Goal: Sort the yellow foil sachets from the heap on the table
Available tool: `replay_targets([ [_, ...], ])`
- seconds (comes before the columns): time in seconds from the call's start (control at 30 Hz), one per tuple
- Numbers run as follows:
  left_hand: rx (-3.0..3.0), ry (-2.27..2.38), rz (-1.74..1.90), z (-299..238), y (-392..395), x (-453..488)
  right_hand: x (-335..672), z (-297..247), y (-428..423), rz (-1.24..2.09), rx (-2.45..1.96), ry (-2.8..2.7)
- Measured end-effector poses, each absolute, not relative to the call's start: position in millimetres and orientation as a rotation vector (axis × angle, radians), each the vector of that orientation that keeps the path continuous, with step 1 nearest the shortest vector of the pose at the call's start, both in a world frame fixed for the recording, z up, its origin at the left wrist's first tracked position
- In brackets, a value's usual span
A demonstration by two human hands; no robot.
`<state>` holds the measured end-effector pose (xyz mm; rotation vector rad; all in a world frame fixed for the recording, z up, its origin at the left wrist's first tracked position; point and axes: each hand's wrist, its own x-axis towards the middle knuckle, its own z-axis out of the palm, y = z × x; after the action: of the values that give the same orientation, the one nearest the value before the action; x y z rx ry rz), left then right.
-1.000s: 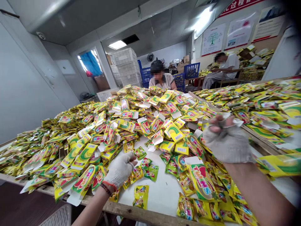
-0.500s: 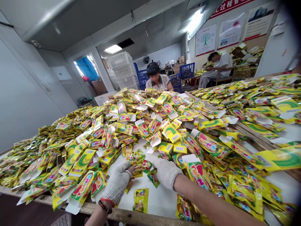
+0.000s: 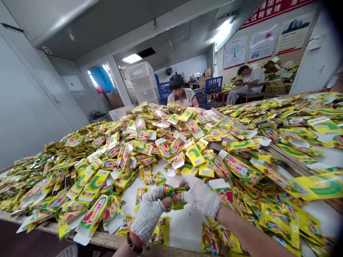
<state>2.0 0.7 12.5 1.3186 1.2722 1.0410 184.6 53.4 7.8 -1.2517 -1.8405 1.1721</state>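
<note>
Between my two gloved hands is a small green candy packet (image 3: pixel 175 198), raised a little over the white tabletop (image 3: pixel 184 228). My left hand (image 3: pixel 152 210) pinches its left end between thumb and fingers. My right hand (image 3: pixel 199 194) grips the other end, fingers bent round it. Both white knit gloves leave fingertips bare. Just below the left hand lies a yellow candy packet (image 3: pixel 161 231), partly covered by it. Another green packet (image 3: pixel 159 178) rests farther up, beside the foot of the heap. An opened yellow carton (image 3: pixel 223 196) lies close to my right forearm.
A large heap of yellow cartons (image 3: pixel 144 146) covers the table's far side. Loose yellow packets (image 3: pixel 278 221) pile up at the right. A wooden strip (image 3: pixel 292 160) divides the table. One person (image 3: pixel 183 96) sits behind the heap, another (image 3: pixel 249 84) farther back. White crates (image 3: pixel 142 82) are stacked behind.
My hands have come together, the right one moving left onto the green packet, which is now lifted. The left hand has shifted right and a yellow packet shows where it was.
</note>
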Motion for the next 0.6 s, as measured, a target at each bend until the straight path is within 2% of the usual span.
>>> replay_targets([
  [0.13,1.354,1.204,1.1,19,17,15,196,25,55,1.254,-1.202,-1.809],
  [0.2,1.455,1.268,1.108,19,30,24,211,39,61,1.191,-1.231,-1.694],
  [0.33,2.204,1.587,0.967,14,57,49,248,52,82,0.778,-1.273,-1.441],
  [0.43,2.642,1.769,0.724,11,73,67,264,47,93,0.675,-1.317,-1.404],
  [0.53,2.707,1.772,0.69,16,81,72,266,45,94,0.698,-1.372,-1.39],
  [0.6,2.519,1.732,0.893,24,79,65,264,50,89,0.726,-1.363,-1.397],
])
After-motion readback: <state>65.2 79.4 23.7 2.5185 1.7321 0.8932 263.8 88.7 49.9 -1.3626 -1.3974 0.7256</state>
